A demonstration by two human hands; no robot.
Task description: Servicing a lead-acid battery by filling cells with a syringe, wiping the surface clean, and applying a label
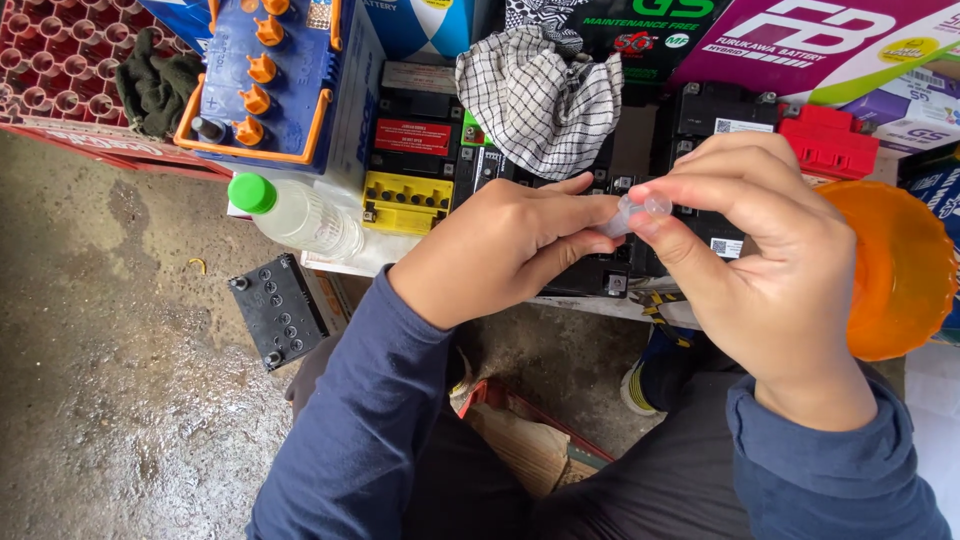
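**Technician A:** Hands first, nearest the camera. Left hand [500, 250] is curled nearly closed, thumb and forefinger pinching one end of a small clear plastic piece [640, 210]. Right hand [760, 260] is also mostly closed, its fingertips [650, 215] gripping the other end. The piece sits between both hands, above the low shelf edge [580, 303].

**Technician B:** Handling advice?

**Technician A:** In my judgement: keep the grip at the fingertips, apply light, even pressure, and hold the piece level so nothing drops onto the wet concrete floor [120, 400].

**Technician B:** Surroundings, working outward?

**Technician A:** Near left, a small black battery [280, 310] lies on the floor. Further back, a clear bottle with a green cap [300, 212] lies on its side, just beside a black battery with a yellow strip [408, 180]. Near right, an orange bowl [900, 270]. Far left, a large blue battery with orange caps [265, 75] and a red crate [60, 70]. Far centre, a checked cloth [540, 95] draped over more batteries.

**Technician B:** Limitations?

**Technician A:** Fingers cover most of the clear piece; whether it is a cap, tube or plug cannot be determined. The bowl's contents are not visible, and the far boxes are cut off by the frame.
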